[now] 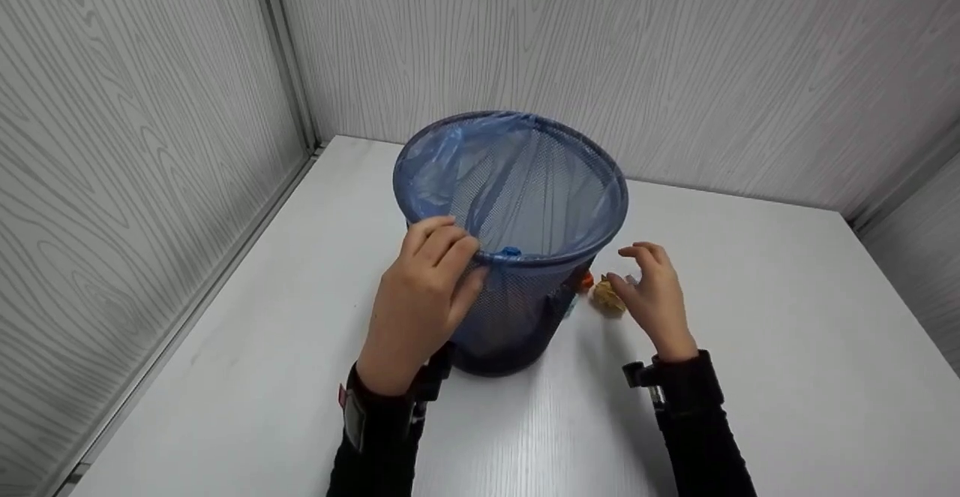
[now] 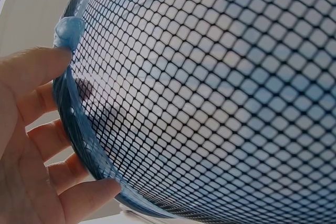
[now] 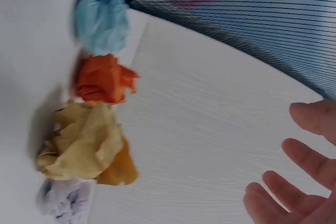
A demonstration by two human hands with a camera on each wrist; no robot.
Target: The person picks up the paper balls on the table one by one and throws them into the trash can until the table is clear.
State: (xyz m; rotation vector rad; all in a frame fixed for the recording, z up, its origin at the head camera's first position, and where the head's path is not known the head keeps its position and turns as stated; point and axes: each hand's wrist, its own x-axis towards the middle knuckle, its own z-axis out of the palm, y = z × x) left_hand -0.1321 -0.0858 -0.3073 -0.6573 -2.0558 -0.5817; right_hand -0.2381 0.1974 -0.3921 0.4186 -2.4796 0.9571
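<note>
A dark mesh wastebasket (image 1: 502, 309) stands tilted on the table, lined with a translucent blue bag (image 1: 442, 170) folded over its rim. At the near left of the rim, my left hand (image 1: 420, 287) grips it, fingers over the edge and thumb outside. The thumb is beside a bunched blue knot (image 2: 69, 31) of the bag in the left wrist view. My right hand (image 1: 652, 298) holds nothing, its fingers loosely bent. It hovers right of the wastebasket, close to a crumpled tan paper ball (image 3: 84, 140).
Beyond the wastebasket's right side, crumpled papers lie in a row: a light blue one (image 3: 102, 19), an orange one (image 3: 102, 80) and a white one (image 3: 65, 198). Grey wood-grain panels (image 1: 570, 46) enclose the white table (image 1: 262, 317) at the back and sides.
</note>
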